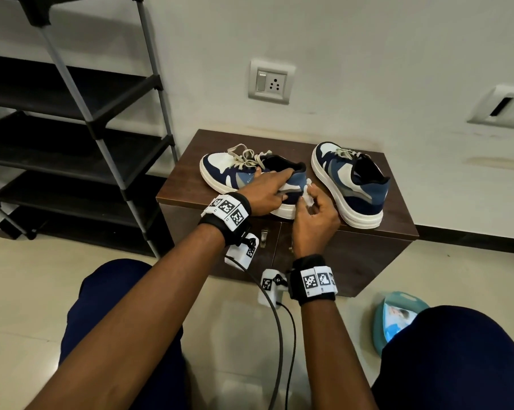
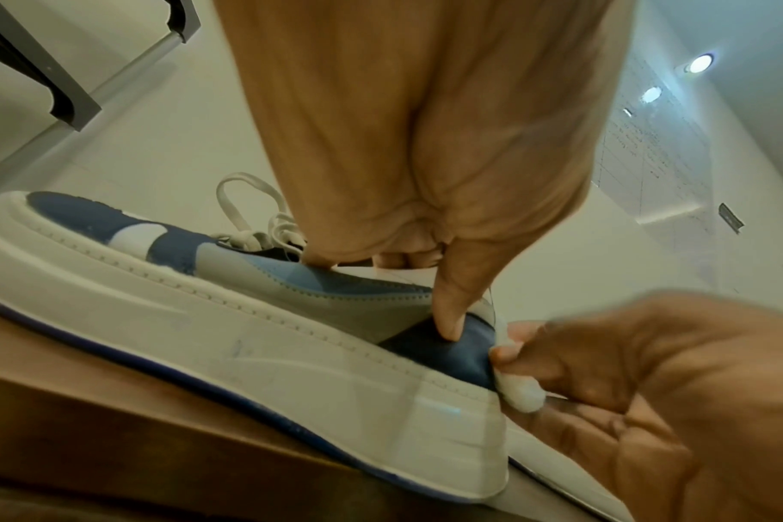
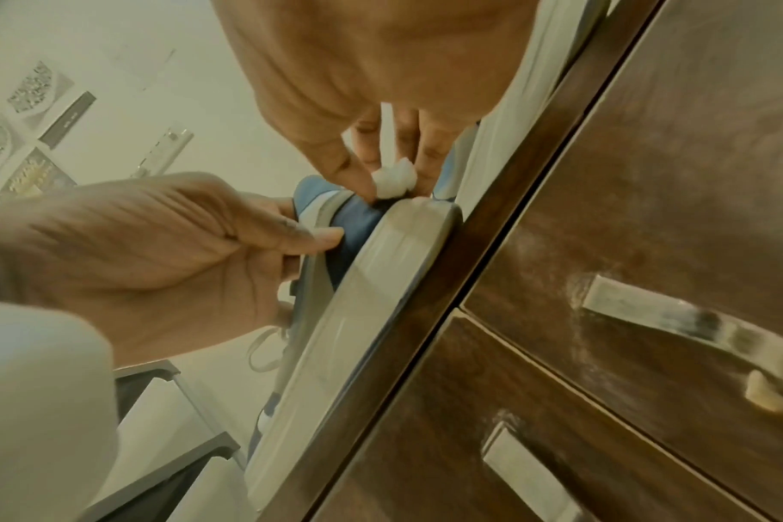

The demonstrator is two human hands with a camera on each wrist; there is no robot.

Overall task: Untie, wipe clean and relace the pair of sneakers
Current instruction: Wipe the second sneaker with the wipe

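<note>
now your left hand [image 1: 264,193] grips near sneaker [image 1: 220,170] at heel, frame centre; your right hand [image 1: 316,213] pinches white wipe [image 1: 307,194] against heel; second sneaker [image 1: 350,182] right of centre.

Bare forearms, black wristbands [image 1: 312,281] with square-coded white tags, black cables [image 1: 279,335], navy trousers [image 1: 456,359]

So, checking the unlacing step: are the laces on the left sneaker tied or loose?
Loose: the laces lie slack and splayed over the left sneaker, with no tight bow.
</note>
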